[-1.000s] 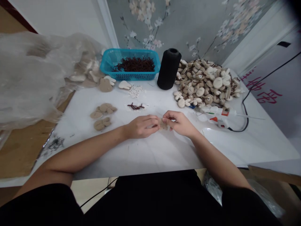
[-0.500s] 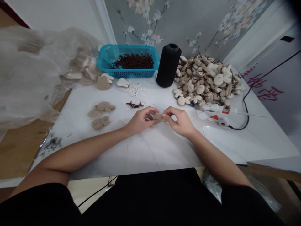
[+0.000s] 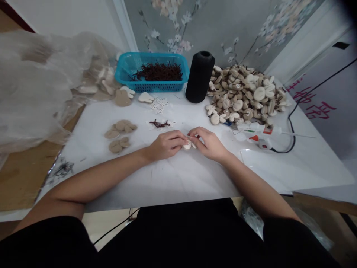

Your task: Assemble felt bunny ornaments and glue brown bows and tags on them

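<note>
Fabric rabbit piece (image 3: 187,146) turned from beige to cream side since earlier frame. Head view: left hand (image 3: 169,145) and right hand (image 3: 208,143) pinch piece between nearly closed fingers. Rabbit heap (image 3: 242,98) beyond right fingers looks done; beige pieces (image 3: 122,125) left of left fingers apparently remain.

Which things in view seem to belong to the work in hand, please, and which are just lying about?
Likely belonging:
cream piece, held by the left hand and right hand
beige pieces
brown cords
heaped pieces

Apparently just lying about:
dark thread tangle
clear plastic, lower right
</note>
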`<state>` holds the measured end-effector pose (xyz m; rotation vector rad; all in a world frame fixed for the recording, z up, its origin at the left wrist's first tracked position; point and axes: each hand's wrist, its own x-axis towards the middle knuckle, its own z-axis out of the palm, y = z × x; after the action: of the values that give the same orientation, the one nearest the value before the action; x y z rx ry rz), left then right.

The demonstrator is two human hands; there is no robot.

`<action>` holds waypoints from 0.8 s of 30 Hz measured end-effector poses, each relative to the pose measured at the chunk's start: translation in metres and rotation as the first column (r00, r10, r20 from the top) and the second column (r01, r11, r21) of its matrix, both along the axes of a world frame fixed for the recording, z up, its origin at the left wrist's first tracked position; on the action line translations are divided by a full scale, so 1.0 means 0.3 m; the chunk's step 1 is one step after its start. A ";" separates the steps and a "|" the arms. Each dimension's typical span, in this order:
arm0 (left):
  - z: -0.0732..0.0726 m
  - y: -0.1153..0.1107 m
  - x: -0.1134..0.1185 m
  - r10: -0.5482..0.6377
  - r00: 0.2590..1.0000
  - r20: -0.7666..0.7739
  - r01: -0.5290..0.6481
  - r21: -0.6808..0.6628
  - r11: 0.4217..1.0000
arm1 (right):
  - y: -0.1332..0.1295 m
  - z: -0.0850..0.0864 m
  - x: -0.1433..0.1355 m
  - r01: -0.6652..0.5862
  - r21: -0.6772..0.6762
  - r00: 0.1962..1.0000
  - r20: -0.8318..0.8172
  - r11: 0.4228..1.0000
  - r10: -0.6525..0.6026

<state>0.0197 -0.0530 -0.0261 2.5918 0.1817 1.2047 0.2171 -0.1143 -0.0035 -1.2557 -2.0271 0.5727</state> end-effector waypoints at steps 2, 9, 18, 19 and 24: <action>0.005 0.004 -0.003 -0.013 0.999 -0.031 0.012 -0.032 0.999 | 0.003 -0.008 0.002 0.005 -0.041 1.000 0.021 0.999 -0.004; 0.022 -0.003 0.005 -0.003 0.959 -0.284 -0.051 -0.181 0.982 | 0.033 -0.054 0.008 0.033 -0.159 0.995 0.096 0.987 -0.017; 0.014 -0.001 0.014 -0.010 0.933 -0.361 -0.072 -0.213 0.974 | 0.034 -0.047 0.007 0.063 -0.223 0.998 0.040 0.973 -0.056; 0.015 0.000 0.016 -0.009 0.932 -0.363 -0.074 -0.213 0.974 | 0.034 -0.046 0.009 0.067 -0.232 0.998 0.018 0.970 -0.064; 0.025 0.004 0.026 0.027 0.919 -0.393 -0.108 -0.186 0.977 | 0.040 -0.052 0.019 0.040 -0.289 0.992 -0.101 0.956 -0.072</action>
<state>0.0275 -0.0517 -0.0185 2.6257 0.4541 0.6340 0.2228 -0.1022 -0.0191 -1.4097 -1.8569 0.9151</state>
